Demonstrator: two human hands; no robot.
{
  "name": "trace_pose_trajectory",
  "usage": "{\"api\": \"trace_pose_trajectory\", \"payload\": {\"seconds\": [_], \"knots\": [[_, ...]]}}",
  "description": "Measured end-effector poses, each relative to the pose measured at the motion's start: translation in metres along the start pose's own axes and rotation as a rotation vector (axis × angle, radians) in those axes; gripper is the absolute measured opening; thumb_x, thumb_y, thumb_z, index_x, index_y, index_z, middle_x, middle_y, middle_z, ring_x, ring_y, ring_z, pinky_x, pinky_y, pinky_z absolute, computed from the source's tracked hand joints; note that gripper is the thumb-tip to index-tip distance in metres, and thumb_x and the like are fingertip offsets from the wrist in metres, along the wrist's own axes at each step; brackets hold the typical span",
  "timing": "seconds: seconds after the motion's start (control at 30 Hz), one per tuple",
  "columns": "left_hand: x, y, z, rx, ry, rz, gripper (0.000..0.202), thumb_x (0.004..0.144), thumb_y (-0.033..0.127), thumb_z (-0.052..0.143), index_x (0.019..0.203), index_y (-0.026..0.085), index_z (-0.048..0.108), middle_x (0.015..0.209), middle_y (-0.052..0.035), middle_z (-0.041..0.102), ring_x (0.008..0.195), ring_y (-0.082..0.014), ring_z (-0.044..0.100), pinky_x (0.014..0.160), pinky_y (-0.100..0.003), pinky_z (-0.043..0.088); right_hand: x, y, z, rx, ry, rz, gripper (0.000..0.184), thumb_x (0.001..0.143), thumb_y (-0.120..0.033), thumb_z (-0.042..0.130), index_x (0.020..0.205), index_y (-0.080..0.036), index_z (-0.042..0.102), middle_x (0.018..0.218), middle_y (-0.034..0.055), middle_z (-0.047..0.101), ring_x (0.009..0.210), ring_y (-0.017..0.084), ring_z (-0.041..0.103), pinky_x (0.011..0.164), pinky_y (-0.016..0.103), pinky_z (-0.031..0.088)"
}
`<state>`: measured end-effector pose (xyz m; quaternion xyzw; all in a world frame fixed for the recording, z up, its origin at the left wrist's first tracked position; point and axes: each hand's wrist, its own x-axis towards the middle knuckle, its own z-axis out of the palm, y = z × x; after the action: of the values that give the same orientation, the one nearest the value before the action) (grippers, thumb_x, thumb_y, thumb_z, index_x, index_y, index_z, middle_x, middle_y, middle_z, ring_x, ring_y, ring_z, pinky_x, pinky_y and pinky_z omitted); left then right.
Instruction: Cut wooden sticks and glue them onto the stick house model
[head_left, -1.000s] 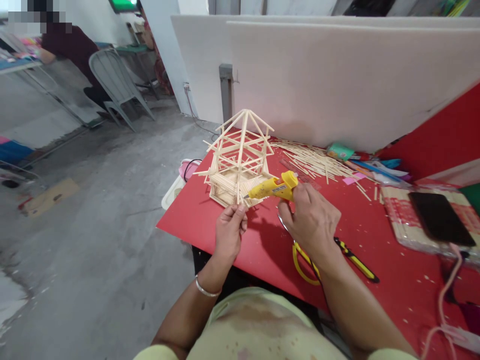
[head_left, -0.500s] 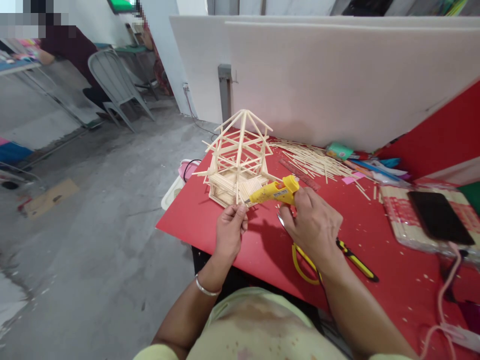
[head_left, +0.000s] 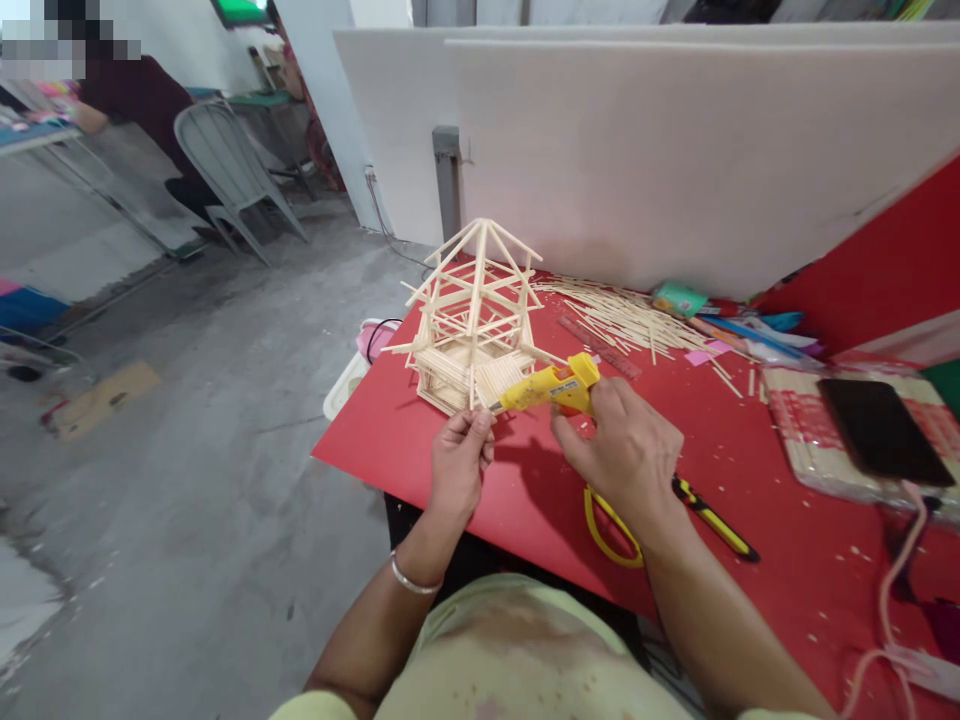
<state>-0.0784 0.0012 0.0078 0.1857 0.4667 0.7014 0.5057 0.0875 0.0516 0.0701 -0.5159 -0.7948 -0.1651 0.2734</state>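
In my right hand is a yellow glue gun, gripped by its handle, its nozzle pointing left. My left hand is closed in a pinch on a thin wooden stick, most of which the fingers hide. The nozzle tip comes close to the stick just above my left fingertips; whether they touch I cannot tell. Right behind them stands a small model house frame of pale sticks, with a pointed open roof and a railed base.
The model stands on a red tabletop. Loose sticks lie behind. Yellow-handled scissors and a cutter knife are near my right forearm. A phone rests on packed sticks at right. White boards lean behind; a person sits far left.
My right thumb has moved away from the glue gun's handle, showing more of its orange trigger area. The glue gun and my left hand stay almost in place.
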Motion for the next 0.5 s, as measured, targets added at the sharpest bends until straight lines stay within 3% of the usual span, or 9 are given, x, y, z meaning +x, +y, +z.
{"api": "trace_pose_trajectory", "payload": {"seconds": [0.17, 0.3, 0.4, 0.5], "knots": [[-0.001, 0.001, 0.003, -0.002, 0.002, 0.001, 0.035, 0.074, 0.043, 0.078, 0.073, 0.015, 0.057, 0.056, 0.0053, 0.055, 0.041, -0.0028, 0.043, 0.039, -0.015, 0.026, -0.002, 0.000, 0.000, 0.017, -0.024, 0.020, 0.034, 0.089, -0.050, 0.052, 0.095, -0.018, 0.060, 0.080, 0.0044, 0.061, 0.068, 0.016, 0.054, 0.055, 0.029, 0.024], [-0.001, 0.001, 0.003, -0.004, 0.013, -0.013, 0.036, 0.071, 0.043, 0.080, 0.075, 0.015, 0.058, 0.055, 0.0054, 0.055, 0.040, -0.0030, 0.043, 0.038, -0.014, 0.026, -0.010, 0.020, -0.004, 0.033, -0.135, 0.195, 0.046, 0.084, -0.065, 0.053, 0.093, -0.020, 0.057, 0.081, 0.0039, 0.061, 0.067, 0.017, 0.055, 0.055, 0.028, 0.026], [0.000, 0.000, 0.003, 0.000, 0.017, -0.009, 0.035, 0.072, 0.042, 0.080, 0.074, 0.015, 0.058, 0.056, 0.0051, 0.055, 0.040, -0.0028, 0.043, 0.037, -0.015, 0.026, -0.023, 0.063, 0.000, 0.068, -0.307, 0.376, 0.059, 0.075, -0.074, 0.055, 0.097, -0.020, 0.057, 0.083, 0.0054, 0.062, 0.066, 0.019, 0.054, 0.056, 0.028, 0.030], [0.000, 0.001, 0.002, -0.001, 0.013, -0.022, 0.034, 0.072, 0.043, 0.079, 0.074, 0.014, 0.061, 0.057, 0.0042, 0.056, 0.040, -0.0027, 0.044, 0.037, -0.015, 0.026, -0.048, 0.127, 0.019, 0.073, -0.476, 0.505, 0.064, 0.071, -0.075, 0.057, 0.099, -0.017, 0.060, 0.087, 0.0110, 0.064, 0.070, 0.023, 0.057, 0.058, 0.032, 0.036]]}}
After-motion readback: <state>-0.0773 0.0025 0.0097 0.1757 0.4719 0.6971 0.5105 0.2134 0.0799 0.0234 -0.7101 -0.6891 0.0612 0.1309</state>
